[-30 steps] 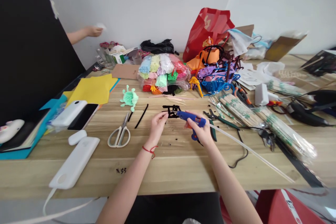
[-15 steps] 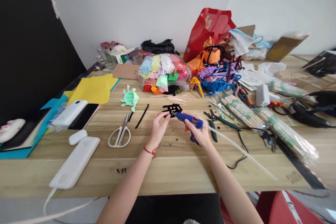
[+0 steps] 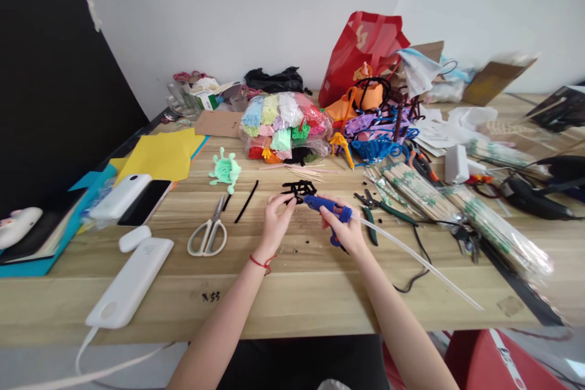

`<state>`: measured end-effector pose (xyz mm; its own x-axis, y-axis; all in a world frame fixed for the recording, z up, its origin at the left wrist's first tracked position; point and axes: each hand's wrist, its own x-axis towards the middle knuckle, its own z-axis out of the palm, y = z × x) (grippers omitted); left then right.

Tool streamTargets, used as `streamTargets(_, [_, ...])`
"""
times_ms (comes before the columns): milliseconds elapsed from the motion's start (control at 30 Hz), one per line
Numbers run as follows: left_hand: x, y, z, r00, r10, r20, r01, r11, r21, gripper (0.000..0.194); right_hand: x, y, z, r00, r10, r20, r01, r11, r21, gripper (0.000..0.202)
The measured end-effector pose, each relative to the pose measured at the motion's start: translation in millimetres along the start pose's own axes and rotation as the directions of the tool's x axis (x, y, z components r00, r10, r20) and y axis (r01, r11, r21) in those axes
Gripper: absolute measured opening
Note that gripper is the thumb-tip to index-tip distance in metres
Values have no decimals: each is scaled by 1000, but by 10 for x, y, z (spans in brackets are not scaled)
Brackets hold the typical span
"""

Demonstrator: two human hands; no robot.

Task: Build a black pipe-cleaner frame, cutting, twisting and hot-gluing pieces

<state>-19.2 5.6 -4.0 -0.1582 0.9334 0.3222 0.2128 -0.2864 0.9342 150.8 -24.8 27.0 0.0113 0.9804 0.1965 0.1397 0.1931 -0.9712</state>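
My right hand [image 3: 343, 223] is wrapped round a blue hot glue gun [image 3: 329, 206], and a long clear glue stick [image 3: 425, 260] sticks out of its back end. The gun's nozzle points left at a small black frame of pipe cleaners [image 3: 301, 187]. Thumb and fingers of my left hand [image 3: 277, 214] pinch the near left part of that frame, close to the nozzle. Left of my hands lie a loose black pipe cleaner [image 3: 247, 201], white-handled scissors [image 3: 208, 236] and a mint green pipe-cleaner piece [image 3: 225, 170].
Green-handled pliers [image 3: 372, 228] lie right of the glue gun, near bundles of wooden sticks [image 3: 423, 195]. A bag of coloured pipe cleaners [image 3: 286, 125] sits behind the frame. At left are a white power bank [image 3: 130, 283], a phone [image 3: 145, 202] and yellow sheets [image 3: 158, 155].
Almost nothing differs. The whole view has shifted very slightly; both hands keep their hold, with the nozzle still at the black frame.
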Motion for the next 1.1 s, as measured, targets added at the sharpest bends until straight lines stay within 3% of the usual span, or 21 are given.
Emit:
streamTargets(833, [-2,2,-7,1000,11,-12,-11,1000,11,19,4,8,8,1000,-2,-14,2,1000,-9,41])
streamTargets(1100, [-13,32,-12,996,83,-34,-80,995,63,18,10,41,10,1000,-28,-12,27,998,-52,43])
